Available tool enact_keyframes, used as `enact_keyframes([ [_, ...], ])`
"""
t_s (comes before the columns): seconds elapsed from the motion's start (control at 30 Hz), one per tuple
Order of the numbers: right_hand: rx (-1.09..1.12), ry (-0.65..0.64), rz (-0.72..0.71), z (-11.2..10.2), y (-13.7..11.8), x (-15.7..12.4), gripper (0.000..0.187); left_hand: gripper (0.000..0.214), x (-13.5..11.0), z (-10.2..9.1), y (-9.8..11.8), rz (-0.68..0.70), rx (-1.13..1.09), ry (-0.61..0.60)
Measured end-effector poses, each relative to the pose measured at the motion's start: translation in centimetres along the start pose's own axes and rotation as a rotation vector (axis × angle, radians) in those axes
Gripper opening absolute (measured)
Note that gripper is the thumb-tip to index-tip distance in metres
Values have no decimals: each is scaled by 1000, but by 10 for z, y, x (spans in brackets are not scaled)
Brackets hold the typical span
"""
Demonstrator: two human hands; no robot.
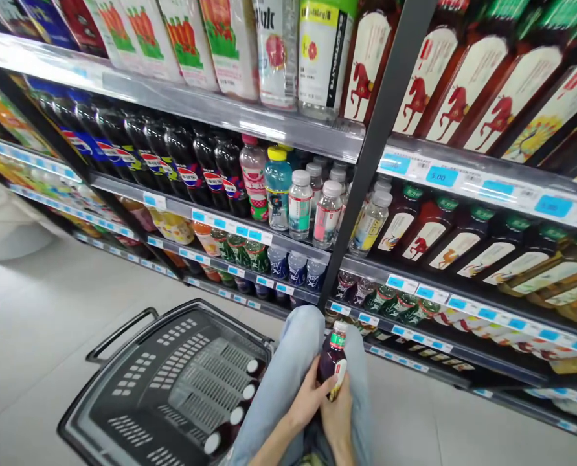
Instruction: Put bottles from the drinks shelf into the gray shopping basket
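Dark purple bottle (333,358) in a two-handed grip, just right of the basket (145,404)

Principal risk, in this inspector's judgement: a drop. The grip covers mainly the bottle's lower half, so slackened fingers or a slick surface could let it slip or tip towards the floor (405,414) right of the basket. Secondary risk: the left leg (281,378) lies between the bottle and the basket, overlapping the basket's right edge in this view; a sudden shift of that knee could jar the arms or nudge the basket. Third: four white-capped bottles (237,415) line the basket's right side. Should another bottle be lowered among them carelessly, they could be knocked; whether anything braces them cannot be seen.

Finger position: the left hand (309,396) grasps the bottle from the side nearer the basket, its thumb laid across the lower front. The right hand (339,404) closes on it from the side away from the basket, low down. White cap (339,327) and green collar stand clear above the fingers. Contact behind the bottle is hidden; pressure cannot be determined.
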State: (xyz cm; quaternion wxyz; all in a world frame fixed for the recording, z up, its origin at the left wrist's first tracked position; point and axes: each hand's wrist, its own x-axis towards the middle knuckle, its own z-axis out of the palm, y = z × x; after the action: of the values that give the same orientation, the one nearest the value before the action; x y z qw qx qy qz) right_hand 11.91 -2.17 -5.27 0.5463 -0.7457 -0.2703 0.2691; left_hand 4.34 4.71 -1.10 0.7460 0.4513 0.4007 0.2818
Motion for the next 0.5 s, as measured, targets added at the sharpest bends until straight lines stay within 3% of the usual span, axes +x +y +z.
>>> enact_keyframes([
  [0.13,27,-88,-16,-7,11,-4,69,84,-2,-2,4,6,14,39],
  [0.27,161,-208,-33,-17,8,-3,68,62,-5,-11,9,-50,-137,114],
  [0.5,246,-261,-51,-20,-9,-4,64,47,-13,-11,18,-329,-482,119],
])
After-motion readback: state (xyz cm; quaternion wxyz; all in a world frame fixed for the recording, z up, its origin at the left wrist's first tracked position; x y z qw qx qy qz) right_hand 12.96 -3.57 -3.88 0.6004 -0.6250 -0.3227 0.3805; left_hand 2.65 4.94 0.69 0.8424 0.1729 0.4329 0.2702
